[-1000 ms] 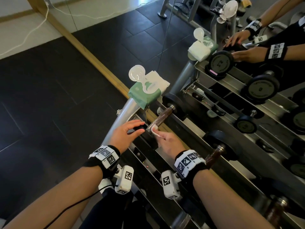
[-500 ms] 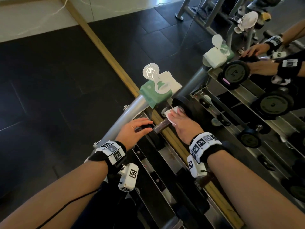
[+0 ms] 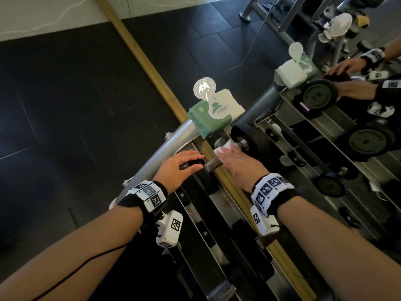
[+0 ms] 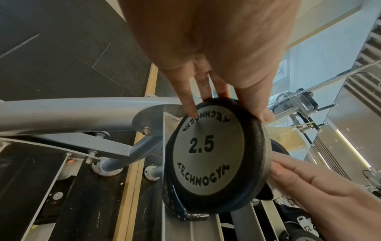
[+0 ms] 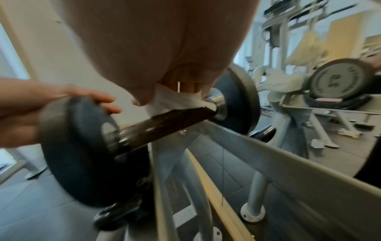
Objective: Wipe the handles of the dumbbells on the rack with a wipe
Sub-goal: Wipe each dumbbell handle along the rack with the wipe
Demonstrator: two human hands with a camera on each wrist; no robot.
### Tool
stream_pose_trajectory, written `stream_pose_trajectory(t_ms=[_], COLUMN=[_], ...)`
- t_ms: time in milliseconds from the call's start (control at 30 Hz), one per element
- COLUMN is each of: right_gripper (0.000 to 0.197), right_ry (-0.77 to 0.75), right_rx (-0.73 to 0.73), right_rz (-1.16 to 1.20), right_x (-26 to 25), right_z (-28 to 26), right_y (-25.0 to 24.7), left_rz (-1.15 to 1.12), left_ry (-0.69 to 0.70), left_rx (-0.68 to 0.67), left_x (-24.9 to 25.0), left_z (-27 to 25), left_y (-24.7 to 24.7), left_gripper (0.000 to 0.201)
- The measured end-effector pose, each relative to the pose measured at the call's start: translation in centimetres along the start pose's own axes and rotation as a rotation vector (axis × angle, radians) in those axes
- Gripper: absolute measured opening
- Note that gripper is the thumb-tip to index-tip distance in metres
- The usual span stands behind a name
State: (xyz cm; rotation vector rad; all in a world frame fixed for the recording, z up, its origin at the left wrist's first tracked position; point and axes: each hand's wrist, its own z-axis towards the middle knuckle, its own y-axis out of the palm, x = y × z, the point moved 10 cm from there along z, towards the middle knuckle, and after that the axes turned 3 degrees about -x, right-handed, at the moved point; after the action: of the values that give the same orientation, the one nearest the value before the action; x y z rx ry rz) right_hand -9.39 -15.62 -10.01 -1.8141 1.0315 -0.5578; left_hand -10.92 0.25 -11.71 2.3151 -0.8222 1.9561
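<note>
A 2.5 dumbbell [image 4: 208, 156] lies across the top left end of the rack [image 3: 219, 198]. My left hand [image 3: 191, 161] grips the rim of its near plate [image 5: 82, 146], fingers over the top and thumb on the side. My right hand [image 3: 236, 161] holds a white wipe [image 3: 225, 146] wrapped over the dark handle [image 5: 164, 122], close to the far plate [image 5: 241, 101]. In the right wrist view the wipe [image 5: 175, 99] sits at the handle's far end under my fingers. The handle's near half is bare.
A green pack of wipes [image 3: 213, 115] with its lid flap up rests on the rack's grey side tube [image 3: 173, 142], just beyond the dumbbell. A wall mirror behind the rack repeats the dumbbells and hands. Black rubber floor lies to the left.
My right hand has slid the wipe along the handle from the near end to the far plate. The left hand has stayed on the near plate.
</note>
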Motion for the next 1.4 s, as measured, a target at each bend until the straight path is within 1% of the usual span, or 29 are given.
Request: stream_pose_trajectory(t_ms=[67,100,133,200,267,367,400,467,500,567,600,633,700,767,833,933,967,1000,1067,1100,1133,1167,1200,1267,1333,1400], right_gripper=[0.071,0.073,0.073,0.068,0.065,0.066,0.068,0.067,0.069,0.077,0.077,0.074,0.065,0.063,0.067,0.064,0.066,0.066,0.06,0.059,0.06,0.059,0.058,0.06,0.064,0.069], right_ry=[-0.017,-0.02,-0.005,0.08,0.098,-0.007,-0.077,-0.206,-0.21,-0.068,0.013,0.08,0.143,0.109,0.006,-0.066,-0.065,-0.048,0.031,0.064,0.072,0.049,0.017,-0.046,-0.123,-0.095], right_rx=[-0.016,0.0,0.031,0.101,0.095,0.064,0.055,-0.014,-0.032,-0.018,-0.011,-0.01,-0.012,-0.035,-0.066,-0.154,-0.165,-0.145,-0.094,-0.107,-0.137,-0.156,-0.144,-0.107,-0.142,-0.173], right_rz=[0.104,0.134,0.145,0.177,0.125,0.057,0.017,-0.132,-0.149,-0.043,0.024,0.058,0.064,0.0,-0.057,0.029,0.067,0.112,0.17,0.126,0.034,-0.05,-0.075,-0.055,-0.069,0.01], right_x=[-0.8,-0.5,0.2,2.4,2.8,-0.2,-1.8,-4.3,-4.2,-1.6,0.0,1.4,2.8,1.6,-1.1,-3.1,-2.8,-2.1,-0.1,0.6,0.8,0.5,-0.2,-1.9,-3.5,-3.3], right_z=[-0.3,-0.3,-0.3,-0.2,-0.2,-0.2,-0.3,-0.5,-0.4,-0.2,-0.2,-0.3,-0.6,-0.7,-0.4,-0.4,-0.5,-0.5,-0.3,-0.2,0.0,0.2,0.3,0.2,0.4,1.0], right_y=[0.2,-0.2,-0.9,-2.0,-1.9,-0.5,0.0,1.1,1.3,0.4,-0.1,-0.4,-0.5,0.1,1.3,2.9,2.9,2.4,1.2,0.9,0.8,0.8,0.6,0.5,1.1,1.1], left_rz=[-0.006,-0.008,-0.013,-0.019,-0.018,-0.02,-0.022,-0.021,-0.02,-0.014,-0.007,-0.002,-0.001,-0.005,-0.003,-0.019,-0.025,-0.03,-0.036,-0.039,-0.043,-0.047,-0.05,-0.061,-0.115,-0.181], left_ry=[0.008,0.009,0.01,0.015,0.016,0.011,0.014,0.019,0.018,0.017,0.017,0.018,0.02,0.018,0.02,0.019,0.015,0.01,-0.003,-0.009,-0.017,-0.026,-0.04,-0.083,-0.108,-0.115], left_rx=[0.009,0.01,0.008,0.004,0.0,0.004,0.012,0.019,0.017,0.005,-0.004,-0.011,-0.013,-0.005,0.006,0.007,0.003,0.0,-0.006,-0.01,-0.011,-0.006,0.007,0.047,0.105,0.142], left_x=[-0.2,-0.3,-0.4,-0.5,-0.5,-0.6,-0.5,-0.3,-0.2,-0.1,-0.1,-0.1,-0.2,-0.3,-0.4,-0.6,-0.6,-0.7,-0.7,-0.7,-0.8,-0.9,-1.1,-1.7,-2.3,-2.7], left_z=[0.1,0.2,0.2,0.3,0.3,0.2,0.2,0.2,0.2,0.2,0.3,0.3,0.2,0.2,0.2,0.3,0.3,0.3,0.3,0.2,0.2,0.3,0.2,0.0,-0.1,0.0], left_y=[0.0,0.0,0.0,0.0,0.0,0.0,-0.1,-0.1,-0.1,-0.1,0.0,0.0,0.0,0.1,0.0,0.0,0.0,0.0,0.1,0.1,0.1,0.1,0.0,-0.1,-0.1,-0.1], left_gripper=[0.032,0.032,0.032,0.032,0.032,0.033,0.034,0.035,0.035,0.035,0.035,0.035,0.036,0.036,0.036,0.036,0.036,0.036,0.037,0.038,0.039,0.04,0.043,0.055,0.07,0.082])
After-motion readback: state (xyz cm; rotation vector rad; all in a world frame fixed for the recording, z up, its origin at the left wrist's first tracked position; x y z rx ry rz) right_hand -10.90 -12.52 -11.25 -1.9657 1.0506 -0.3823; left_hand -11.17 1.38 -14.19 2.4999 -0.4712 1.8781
